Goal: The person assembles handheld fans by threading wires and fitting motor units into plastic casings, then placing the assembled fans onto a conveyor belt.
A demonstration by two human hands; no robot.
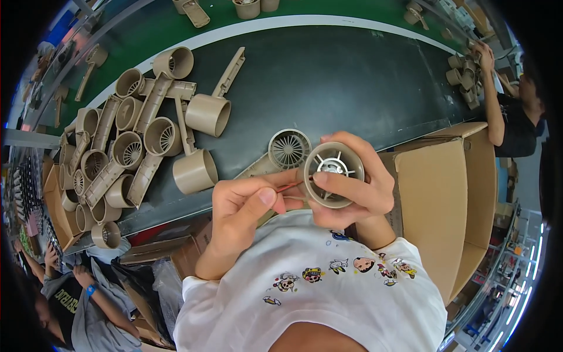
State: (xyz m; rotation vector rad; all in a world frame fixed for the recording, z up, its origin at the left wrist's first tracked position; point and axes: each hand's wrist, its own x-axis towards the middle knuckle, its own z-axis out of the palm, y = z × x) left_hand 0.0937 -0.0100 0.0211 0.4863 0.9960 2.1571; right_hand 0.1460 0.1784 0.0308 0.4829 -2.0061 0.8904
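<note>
My right hand (375, 190) grips a beige round hair dryer housing (350, 154), its mouth facing up. Inside it sits a motor (333, 166) with a silvery centre and pale spokes. The right thumb reaches over the rim into the mouth. Close by on the left, my left hand (240, 208) pinches thin red wires (288, 187) that run to the housing's side; their far ends are hidden by fingers. Just behind both hands, another beige housing (289, 146) with a slatted grille lies on the dark bench, its handle partly covered by my left hand.
Several beige housings with handles (129, 149) are heaped on the bench (328, 76) at left. An open cardboard box (434, 199) stands at my right. A co-worker's arm (495, 111) reaches to more housings (466, 76) at far right. Other people sit at lower left.
</note>
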